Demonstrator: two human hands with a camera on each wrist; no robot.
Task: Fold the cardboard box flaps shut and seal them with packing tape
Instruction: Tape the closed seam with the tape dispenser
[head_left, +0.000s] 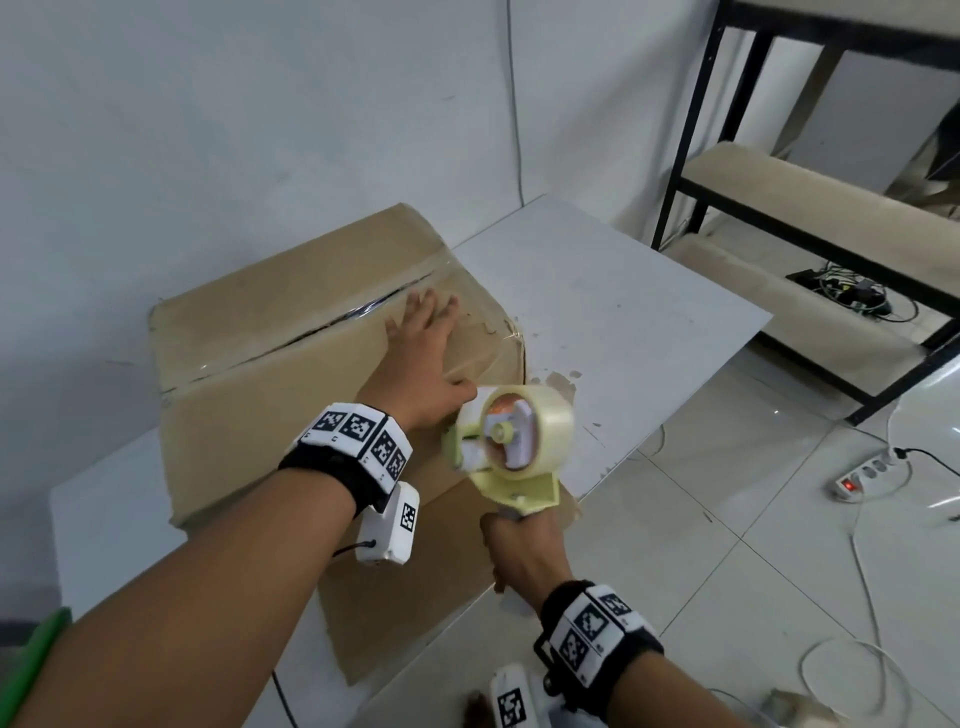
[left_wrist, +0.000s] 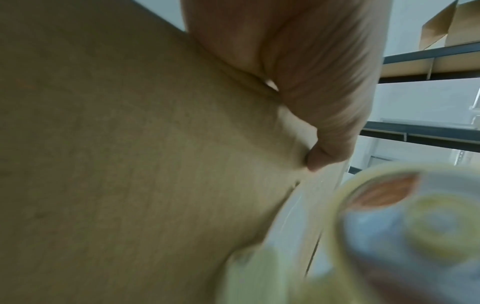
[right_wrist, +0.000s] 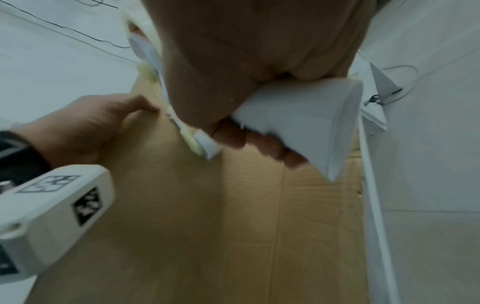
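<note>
A brown cardboard box (head_left: 270, 353) lies on the white table (head_left: 613, 312), its two top flaps folded down with a dark gap along the seam. My left hand (head_left: 421, 353) lies flat on the near flap, fingers spread and straight; in the left wrist view the left hand (left_wrist: 298, 72) presses the cardboard (left_wrist: 130, 164). My right hand (head_left: 524, 551) grips the handle of a pale yellow tape dispenser (head_left: 511, 447) with a clear tape roll, held at the box's near right corner. The right wrist view shows the fingers (right_wrist: 259, 142) wrapped round the white handle (right_wrist: 298, 123).
A flat cardboard sheet (head_left: 415, 582) lies under the box toward me. The table edge (head_left: 675, 410) drops off on the right to a tiled floor with a power strip (head_left: 867, 475) and cables. A black metal shelf (head_left: 779, 182) stands at the back right. The wall is close behind the box.
</note>
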